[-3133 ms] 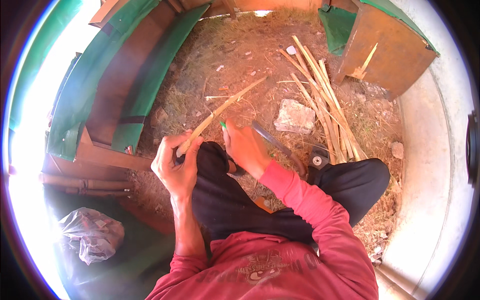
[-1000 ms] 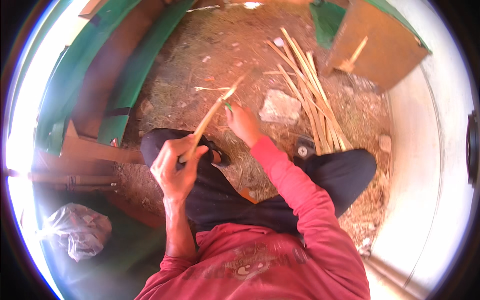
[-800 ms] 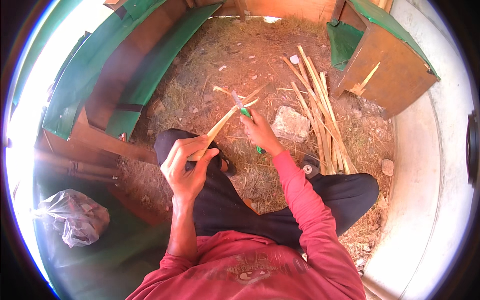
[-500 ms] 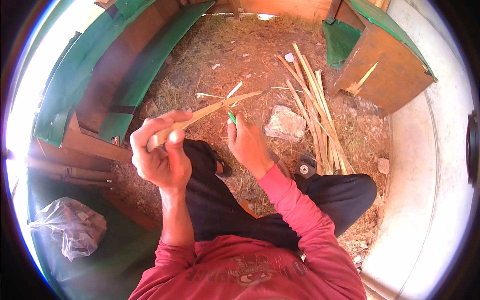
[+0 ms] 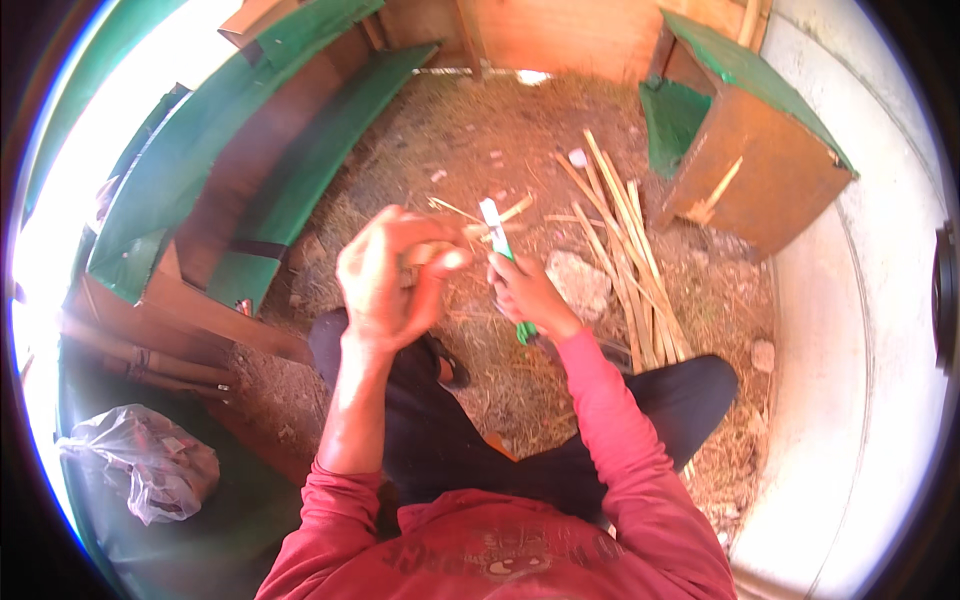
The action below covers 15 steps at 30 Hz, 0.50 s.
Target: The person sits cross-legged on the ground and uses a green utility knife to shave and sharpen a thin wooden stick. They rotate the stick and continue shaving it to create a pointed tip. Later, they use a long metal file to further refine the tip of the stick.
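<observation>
A pale, narrow wood strip (image 5: pixel 484 231) is in my left hand (image 5: pixel 385 275), gripped between fingers and thumb with its far end pointing forward and right. Motion blur softens this hand, and much of the strip is hidden by it. My right hand (image 5: pixel 537 295) is closed round the green handle of a knife (image 5: pixel 491 216). The knife's bright blade points up and away, close against the strip. Whether the edge touches the wood I cannot tell.
Several long wood strips (image 5: pixel 630 250) lie in a pile to the right, beside a pale stone block (image 5: pixel 578 285). A wooden box with a green cover (image 5: pixel 765 150) stands beyond. Green-covered benches (image 5: pixel 300 180) line the left. A clear plastic bag (image 5: pixel 145 465) sits at lower left.
My left hand has moved right and slightly up with the strip, nearer the right hand. My right hand has turned, so the knife's blade and handle now show. The view has shifted slightly.
</observation>
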Available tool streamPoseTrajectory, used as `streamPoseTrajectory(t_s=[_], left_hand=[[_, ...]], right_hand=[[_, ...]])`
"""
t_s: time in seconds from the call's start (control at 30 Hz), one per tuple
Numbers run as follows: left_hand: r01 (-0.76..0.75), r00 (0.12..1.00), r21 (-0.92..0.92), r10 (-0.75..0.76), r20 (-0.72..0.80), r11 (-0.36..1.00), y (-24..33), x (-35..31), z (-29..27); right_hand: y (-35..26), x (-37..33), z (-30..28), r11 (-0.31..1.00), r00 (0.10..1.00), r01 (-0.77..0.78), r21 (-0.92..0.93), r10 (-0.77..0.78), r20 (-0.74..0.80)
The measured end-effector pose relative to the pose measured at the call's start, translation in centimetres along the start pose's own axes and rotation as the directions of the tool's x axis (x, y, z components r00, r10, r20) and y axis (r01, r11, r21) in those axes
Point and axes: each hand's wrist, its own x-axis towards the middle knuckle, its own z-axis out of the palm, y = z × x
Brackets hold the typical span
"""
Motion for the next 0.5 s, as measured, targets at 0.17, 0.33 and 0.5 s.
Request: streamPoseTrajectory(t_s=[0.17,0.33,0.5], left_hand=[[-0.082,0.974,-0.02,0.076,-0.215,0.996,-1.3,3.3,-0.4],[-0.183,0.913,-0.161,0.107,-0.393,0.97,-1.7,8.6,0.1],[-0.171,0.886,-0.194,0.065,-0.459,0.966,-3.9,9.1,2.3]], right_hand=[[-1.9,-3.0,3.9,0.889,0.913,0.283,-0.359,-0.364,-0.182],[-4.1,-6.0,7.1,0.468,0.702,0.34,-0.816,-0.703,-0.11],[-5.8,-5.6,9.3,0.371,0.655,0.298,-0.879,-0.749,-0.094]])
